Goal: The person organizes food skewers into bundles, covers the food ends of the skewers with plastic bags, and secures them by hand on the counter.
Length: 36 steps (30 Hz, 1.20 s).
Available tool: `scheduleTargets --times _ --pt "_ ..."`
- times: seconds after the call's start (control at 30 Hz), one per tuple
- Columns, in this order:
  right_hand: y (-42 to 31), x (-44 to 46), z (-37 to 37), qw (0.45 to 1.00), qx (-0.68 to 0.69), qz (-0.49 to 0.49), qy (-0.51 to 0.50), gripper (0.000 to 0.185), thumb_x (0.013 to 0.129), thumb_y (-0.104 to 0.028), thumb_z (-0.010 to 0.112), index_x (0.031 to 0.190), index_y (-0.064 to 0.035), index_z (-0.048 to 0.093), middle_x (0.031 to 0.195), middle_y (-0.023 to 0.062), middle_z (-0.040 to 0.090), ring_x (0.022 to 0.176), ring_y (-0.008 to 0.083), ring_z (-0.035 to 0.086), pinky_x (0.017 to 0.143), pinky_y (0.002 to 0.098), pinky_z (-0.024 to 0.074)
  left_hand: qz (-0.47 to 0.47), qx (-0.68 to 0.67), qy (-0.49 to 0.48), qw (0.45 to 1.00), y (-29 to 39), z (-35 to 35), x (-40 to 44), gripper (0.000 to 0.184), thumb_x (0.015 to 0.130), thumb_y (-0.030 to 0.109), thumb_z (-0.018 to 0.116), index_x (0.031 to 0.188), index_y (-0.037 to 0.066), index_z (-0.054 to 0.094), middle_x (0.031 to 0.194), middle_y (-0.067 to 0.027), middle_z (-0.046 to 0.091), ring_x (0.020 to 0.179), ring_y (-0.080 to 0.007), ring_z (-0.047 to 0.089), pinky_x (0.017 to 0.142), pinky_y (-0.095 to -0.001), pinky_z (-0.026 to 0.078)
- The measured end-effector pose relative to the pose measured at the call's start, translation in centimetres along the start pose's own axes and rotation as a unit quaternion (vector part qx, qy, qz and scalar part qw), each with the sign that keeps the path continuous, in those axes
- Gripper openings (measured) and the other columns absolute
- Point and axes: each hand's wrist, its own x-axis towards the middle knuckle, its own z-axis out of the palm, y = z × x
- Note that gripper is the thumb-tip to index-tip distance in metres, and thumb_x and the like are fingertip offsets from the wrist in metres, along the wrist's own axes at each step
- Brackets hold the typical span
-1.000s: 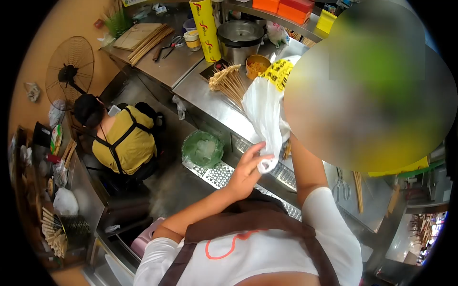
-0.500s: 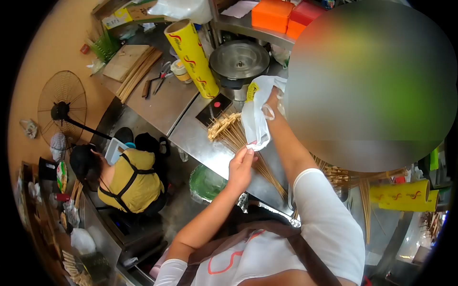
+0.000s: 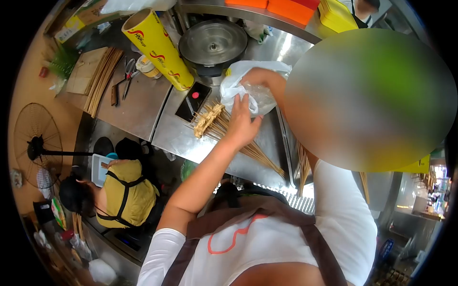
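A white plastic bag lies on the steel counter with its mouth toward me. My right hand reaches into it, and the bag hides its fingers. My left hand is open at the bag's near edge, fingertips touching the plastic and thumb spread away. Under and beside that hand lies a bundle of skewers with pale yellowish food at the far ends. A black phone-like slab with a red spot lies just left of the bag.
Behind the bag stands a lidded pot, with a yellow film roll beside it. Scissors and sticks lie further left. A person in a yellow top sits at lower left. A blurred patch covers the right side.
My left hand has moved up from the bag's lower edge and its fingers have spread. The bag now lies lower and flatter on the counter, my right hand deeper inside. The view has shifted.
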Motion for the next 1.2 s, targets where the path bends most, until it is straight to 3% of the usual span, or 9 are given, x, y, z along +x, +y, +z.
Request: scheduleTargets --times 0.33,0.43,0.47,0.53,0.67,0.83,1.0,1.13,1.2 --pt "-7.8 -12.3 0.5 0.866 -0.41 -0.16 0.235 0.024 0.08 -0.014 0.054 0.097 -0.0024 0.066 0.105 0.0159 0.063 0.097 0.0284 0.06 0.081 0.0371 0.0465 0.023 -0.033 -0.018 0.999 -2.9 1.7 3.2 0.056 0.082 0.019 0.061 0.126 -0.008 0.038 0.125 -0.0285 0.045 0.118 -0.0446 0.041 0.099 -0.0453 0.035" --pt "-7.4 -12.8 -1.7 0.952 -0.294 -0.081 0.019 0.02 0.081 -0.014 0.052 0.089 -0.0012 0.066 0.095 0.0196 0.064 0.092 0.0294 0.062 0.081 0.0368 0.0473 0.075 -0.041 0.049 0.995 -1.8 1.8 3.2 0.056 0.082 0.02 0.061 0.125 -0.008 0.038 0.125 -0.0301 0.044 0.112 -0.0446 0.047 0.095 -0.0454 0.038" --pt "-4.3 -10.5 -2.5 0.972 -0.157 -0.169 0.044 0.021 0.082 -0.012 0.05 0.091 -0.0008 0.065 0.096 0.0217 0.063 0.09 0.03 0.062 0.08 0.0372 0.0478 -0.003 -0.014 0.046 0.999 -0.8 1.5 3.5 0.057 0.082 0.021 0.061 0.125 -0.008 0.037 0.126 -0.0309 0.043 0.111 -0.045 0.048 0.094 -0.0451 0.039" --pt "-1.4 -8.7 -3.9 0.966 -0.237 -0.018 0.099 0.027 0.084 -0.011 0.047 0.104 0.0012 0.06 0.107 0.0227 0.061 0.095 0.0345 0.061 0.083 0.0408 0.0465 -0.076 0.01 0.039 0.996 1.2 0.5 3.0 0.058 0.082 0.022 0.061 0.126 -0.008 0.036 0.126 -0.0318 0.041 0.11 -0.0454 0.049 0.094 -0.0449 0.04" --pt "-0.4 -9.4 -3.1 0.941 -0.286 -0.033 0.176 0.025 0.081 -0.008 0.048 0.101 0.0 0.062 0.105 0.0226 0.061 0.099 0.0371 0.058 0.084 0.0418 0.0455 0.011 0.135 -0.013 0.991 5.3 -2.9 2.0 0.065 0.08 0.021 0.064 0.13 -0.006 0.032 0.128 -0.0291 0.041 0.114 -0.0426 0.046 0.093 -0.0427 0.041" --pt "-0.3 -13.3 -3.0 0.946 -0.266 -0.067 0.175 0.027 0.084 -0.007 0.046 0.105 -0.0015 0.061 0.107 0.0216 0.061 0.102 0.0344 0.058 0.089 0.0391 0.0445 0.339 0.189 0.029 0.921 3.9 -2.2 3.0 0.076 0.071 0.014 0.07 0.134 -0.001 0.03 0.131 -0.02 0.043 0.123 -0.0365 0.039 0.101 -0.0427 0.033" --pt "0.0 -22.1 1.0 0.889 0.159 -0.003 0.429 0.034 0.082 -0.016 0.06 0.111 0.0003 0.058 0.102 0.0196 0.063 0.102 0.0305 0.058 0.092 0.0376 0.0427 0.19 0.212 -0.03 0.958 -1.3 0.7 4.9 0.074 0.074 0.018 0.069 0.136 0.003 0.031 0.136 -0.0195 0.036 0.127 -0.0341 0.034 0.103 -0.0444 0.029" --pt "3.4 -19.2 7.7 0.746 -0.187 0.005 0.64 0.043 0.076 -0.02 0.067 0.113 -0.0022 0.056 0.09 0.0139 0.065 0.084 0.0291 0.062 0.079 0.0336 0.0486 0.187 0.252 -0.046 0.948 -0.9 1.5 5.1 0.075 0.074 0.021 0.069 0.136 0.003 0.03 0.14 -0.0187 0.03 0.13 -0.0343 0.029 0.104 -0.045 0.028" --pt "4.6 -18.6 8.3 0.865 0.086 0.118 0.481 0.041 0.076 -0.024 0.068 0.109 -0.0031 0.056 0.076 0.0127 0.065 0.075 0.0353 0.062 0.072 0.0418 0.0495 0.164 0.273 -0.059 0.946 -0.4 1.5 5.4 0.076 0.075 0.021 0.069 0.137 0.004 0.03 0.14 -0.0185 0.031 0.131 -0.0342 0.028 0.104 -0.0448 0.026"
